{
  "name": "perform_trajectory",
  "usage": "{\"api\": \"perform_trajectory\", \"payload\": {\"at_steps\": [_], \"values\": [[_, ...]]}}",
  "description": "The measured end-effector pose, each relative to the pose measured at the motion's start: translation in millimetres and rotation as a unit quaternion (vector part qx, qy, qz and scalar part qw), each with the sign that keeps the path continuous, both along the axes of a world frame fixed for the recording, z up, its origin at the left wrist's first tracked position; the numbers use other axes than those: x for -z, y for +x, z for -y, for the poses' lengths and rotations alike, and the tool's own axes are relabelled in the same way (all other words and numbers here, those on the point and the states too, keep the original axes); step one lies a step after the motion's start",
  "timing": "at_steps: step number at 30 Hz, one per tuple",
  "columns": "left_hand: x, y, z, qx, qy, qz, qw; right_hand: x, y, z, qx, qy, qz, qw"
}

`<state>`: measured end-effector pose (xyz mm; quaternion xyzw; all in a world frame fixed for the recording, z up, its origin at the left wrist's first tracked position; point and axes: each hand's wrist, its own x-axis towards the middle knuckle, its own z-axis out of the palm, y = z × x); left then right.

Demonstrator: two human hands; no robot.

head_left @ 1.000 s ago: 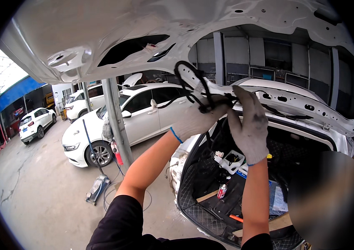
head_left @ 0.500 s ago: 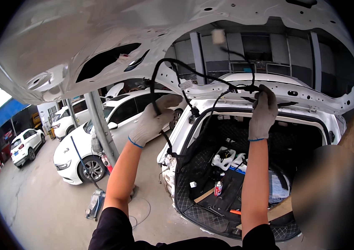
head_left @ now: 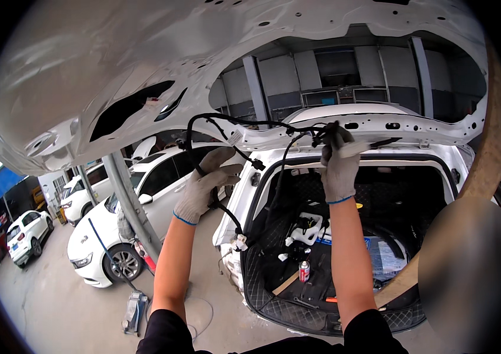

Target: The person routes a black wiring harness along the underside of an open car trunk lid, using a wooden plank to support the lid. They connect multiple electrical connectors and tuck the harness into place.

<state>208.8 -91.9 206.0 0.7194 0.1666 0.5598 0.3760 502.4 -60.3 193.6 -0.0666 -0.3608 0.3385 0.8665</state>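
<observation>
A black wiring harness arches beneath the raised white tailgate, in front of its window opening. My left hand, in a pale knit glove with a blue cuff, is closed around the harness's left stretch, which runs down to white connectors at the body's edge. In my right hand, gloved alike with dark fingertips, the harness's bunched right end is gripped near the tailgate's lower rim. A pale, motion-blurred piece shows beside those fingers. Between the hands dangles a black plug on a branch.
Below is the open cargo area, holding a spray can, a white plastic part and tools. A wooden beam slants up at right. Left stand a metal post, a floor jack and parked white cars.
The loose cable end with a pale piece, earlier sticking up above my right hand, has swung down beside it. The whole view has shifted slightly; both hands keep their hold on the harness.
</observation>
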Motion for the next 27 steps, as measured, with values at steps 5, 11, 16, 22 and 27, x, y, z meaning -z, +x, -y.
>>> {"api": "perform_trajectory", "payload": {"at_steps": [5,11,16,22,27], "values": [[-2,10,-11,-0.031,0.01,-0.035,0.999,4,5,14,-0.036,0.026,0.003,0.999],[-1,32,-22,-0.28,0.08,-0.075,0.954,-9,4,41,-0.003,0.055,0.015,0.998],[4,47,-36,-0.309,0.097,0.185,0.928,-37,8,62,0.203,0.083,0.038,0.975],[13,75,-35,-0.258,0.041,0.017,0.965,-79,-25,71,0.198,0.173,0.151,0.953],[18,73,-42,-0.252,0.222,-0.179,0.925,-103,-69,84,0.478,0.4,0.22,0.75]]}}
